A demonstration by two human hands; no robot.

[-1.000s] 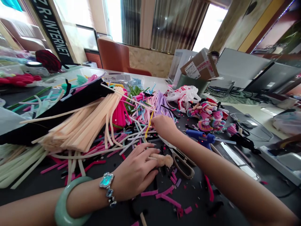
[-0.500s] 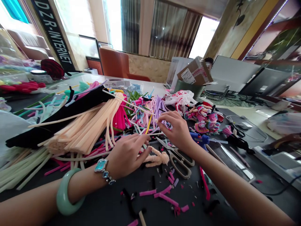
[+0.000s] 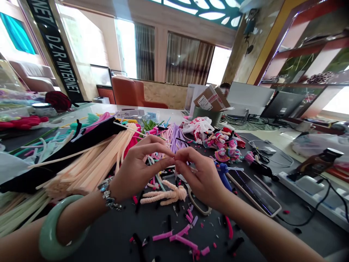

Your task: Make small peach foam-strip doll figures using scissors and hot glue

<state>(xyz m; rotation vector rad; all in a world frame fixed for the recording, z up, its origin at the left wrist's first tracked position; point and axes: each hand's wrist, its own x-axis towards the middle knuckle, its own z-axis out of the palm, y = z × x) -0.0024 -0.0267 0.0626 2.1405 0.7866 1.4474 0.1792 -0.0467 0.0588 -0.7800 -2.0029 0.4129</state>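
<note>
My left hand (image 3: 143, 162) and my right hand (image 3: 200, 174) meet over the table, thumbs and forefingers pinched together tip to tip. Whatever lies between the fingertips is too small and covered to make out. Just below them a peach figure (image 3: 178, 194) of twisted pipe cleaners lies on the dark tabletop, its long limbs pointing left. Scissors (image 3: 203, 211) lie under my right hand, with one handle loop showing. Left of my left hand rests a thick bundle of peach pipe cleaners (image 3: 89, 160).
A blue glue gun (image 3: 223, 171) and a phone (image 3: 253, 193) lie to the right, near a white power strip (image 3: 308, 196). Pink offcuts (image 3: 185, 240) litter the front. Small finished dolls (image 3: 226, 145) are heaped behind. A person sits partly hidden behind the monitors (image 3: 249, 98).
My hands have come together at the fingertips; my right hand moved down and toward the left. The view has tilted up, and the peach figure is less covered.
</note>
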